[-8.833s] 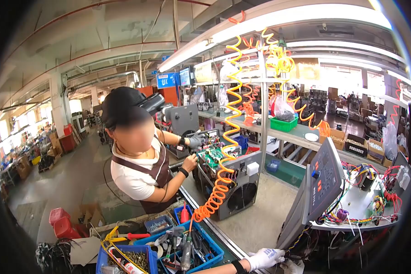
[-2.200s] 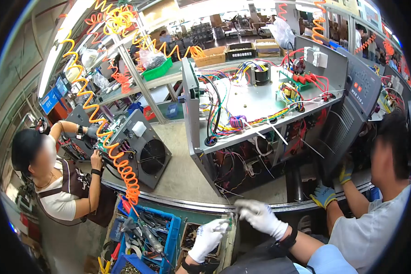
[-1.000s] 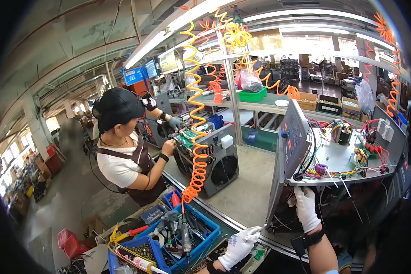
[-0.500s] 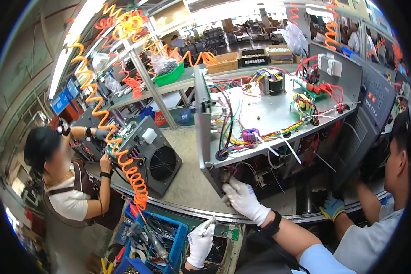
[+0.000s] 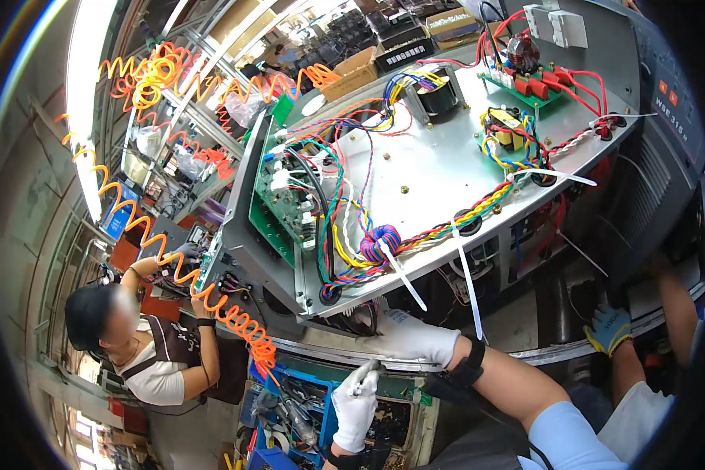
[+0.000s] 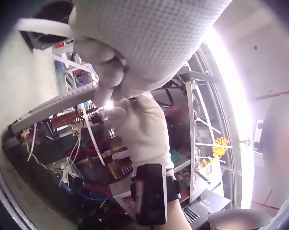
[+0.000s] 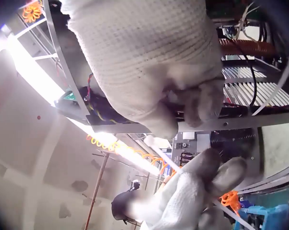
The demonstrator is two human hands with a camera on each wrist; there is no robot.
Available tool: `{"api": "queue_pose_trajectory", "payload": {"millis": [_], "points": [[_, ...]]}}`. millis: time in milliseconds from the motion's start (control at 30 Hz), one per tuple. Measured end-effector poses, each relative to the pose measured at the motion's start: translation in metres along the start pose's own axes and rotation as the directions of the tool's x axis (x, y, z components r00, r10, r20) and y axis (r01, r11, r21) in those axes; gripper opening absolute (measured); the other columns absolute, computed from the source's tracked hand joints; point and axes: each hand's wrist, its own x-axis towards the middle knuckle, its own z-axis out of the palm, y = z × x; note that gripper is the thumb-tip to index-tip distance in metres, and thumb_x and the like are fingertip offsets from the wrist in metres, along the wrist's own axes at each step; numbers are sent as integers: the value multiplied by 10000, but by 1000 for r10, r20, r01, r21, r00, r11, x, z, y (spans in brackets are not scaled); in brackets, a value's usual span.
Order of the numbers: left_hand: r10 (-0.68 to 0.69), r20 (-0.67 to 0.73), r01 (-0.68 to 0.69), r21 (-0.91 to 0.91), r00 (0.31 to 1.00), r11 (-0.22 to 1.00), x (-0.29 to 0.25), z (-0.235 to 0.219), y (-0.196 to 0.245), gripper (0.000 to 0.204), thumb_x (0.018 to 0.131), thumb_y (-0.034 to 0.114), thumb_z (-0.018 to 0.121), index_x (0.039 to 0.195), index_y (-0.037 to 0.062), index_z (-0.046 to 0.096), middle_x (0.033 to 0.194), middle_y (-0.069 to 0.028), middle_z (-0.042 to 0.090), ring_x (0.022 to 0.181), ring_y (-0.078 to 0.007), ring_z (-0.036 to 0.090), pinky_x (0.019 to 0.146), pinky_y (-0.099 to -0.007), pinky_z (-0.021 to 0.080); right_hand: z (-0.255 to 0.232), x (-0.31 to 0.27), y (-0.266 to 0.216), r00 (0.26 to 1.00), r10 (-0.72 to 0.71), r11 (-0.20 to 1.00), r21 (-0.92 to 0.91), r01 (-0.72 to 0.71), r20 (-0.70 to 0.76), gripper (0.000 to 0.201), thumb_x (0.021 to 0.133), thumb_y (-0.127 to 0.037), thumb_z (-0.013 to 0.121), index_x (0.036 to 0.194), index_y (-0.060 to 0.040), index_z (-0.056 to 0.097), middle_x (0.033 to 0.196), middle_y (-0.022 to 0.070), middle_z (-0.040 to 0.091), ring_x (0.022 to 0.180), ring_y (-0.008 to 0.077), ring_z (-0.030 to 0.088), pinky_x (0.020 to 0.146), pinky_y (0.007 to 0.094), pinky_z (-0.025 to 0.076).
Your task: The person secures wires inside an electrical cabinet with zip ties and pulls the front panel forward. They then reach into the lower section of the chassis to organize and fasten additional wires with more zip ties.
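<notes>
My white-gloved left hand (image 5: 355, 407) is low in front of the bench edge. Its curled fingers pinch a white cable tie (image 7: 163, 155), whose strip sticks out on both sides of the glove in the right wrist view. My gloved right hand (image 5: 411, 337) reaches under the metal shelf (image 5: 415, 192) of a grey machine, at its near left corner. Its fingers are curled beside dark wires (image 5: 372, 319); I cannot tell whether they grip them. A purple-and-blue wound ring (image 5: 381, 244) sits among coloured wires above that hand, with white cable ties (image 5: 467, 278) hanging from the bundle.
At left a person in a dark apron (image 5: 168, 360) works on another machine. A yellow-blue gloved hand (image 5: 609, 327) of a second person rests by the rail at right. A blue tool tray (image 5: 309, 384) and an orange coiled hose (image 5: 243, 325) are near my left hand.
Since half a second ago the head view has swung closer over the machine. My right hand has gone further under the shelf corner. My left hand stays low, still near the tool tray.
</notes>
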Motion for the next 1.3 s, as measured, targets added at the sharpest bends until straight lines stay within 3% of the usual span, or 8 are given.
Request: {"api": "queue_pose_trajectory", "payload": {"millis": [133,200,367,500,600,733,1000,1300], "points": [[149,-17,-149,-9,989,989,1,-3,1,220,904,98,599,1081,-24,644,855,-29,701,454,0,382,413,-164,287,2,15,6,994,-14,997,73,21,-105,671,811,-428,632,1190,104,479,960,305,629,930,399,631,798,427,491],[78,-17,-79,-73,997,994,-1,-11,5,272,889,32,614,1149,-50,620,1067,-121,657,946,-136,623,780,-203,458,-5,3,-7,993,4,986,165,15,-114,636,802,-399,646,1188,85,502,1031,305,613,971,392,614,838,415,480],[528,24,-458,532,849,712,-4,-39,10,171,844,5,631,999,-25,694,720,-25,553,670,-92,504,609,-245,410,-1,-7,-8,973,-117,954,249,165,-198,445,824,-280,647,1133,28,556,1066,185,629,977,282,602,868,354,463],[468,-180,-499,-208,865,842,-4,-38,21,213,859,11,619,1052,-80,630,840,-70,627,710,-99,551,640,-221,434,1,-8,-12,967,-60,856,485,178,-248,321,895,-162,606,1161,11,554,1015,23,616,893,86,528,796,273,451],[430,-431,-483,-16,793,875,-5,-23,49,170,890,34,571,1013,-74,615,752,-137,679,391,-19,404,367,-154,294,11,2,-14,953,-48,816,539,209,-298,299,892,-200,603,1090,20,562,891,60,614,785,118,533,720,290,457],[557,-434,-548,160,708,821,-10,-10,58,162,813,-92,620,975,-98,629,838,-161,685,746,-171,658,717,-252,518,8,1,-15,938,157,734,672,97,-308,290,868,-251,655,914,20,562,701,14,513,585,86,434,511,270,381],[894,-109,-662,635,434,399,1,1,65,124,748,10,667,858,-47,669,765,-149,683,633,-295,659,583,-319,514,19,18,9,917,36,805,555,209,-397,392,789,-354,740,781,0,573,624,-17,431,538,86,327,458,293,257],[893,-142,-646,642,428,412,2,3,44,142,733,50,702,868,6,690,823,-124,704,704,-266,684,624,-318,522,3,4,-36,975,80,568,813,128,-209,365,805,-190,751,1051,35,603,908,41,609,829,85,544,716,264,445]]}}
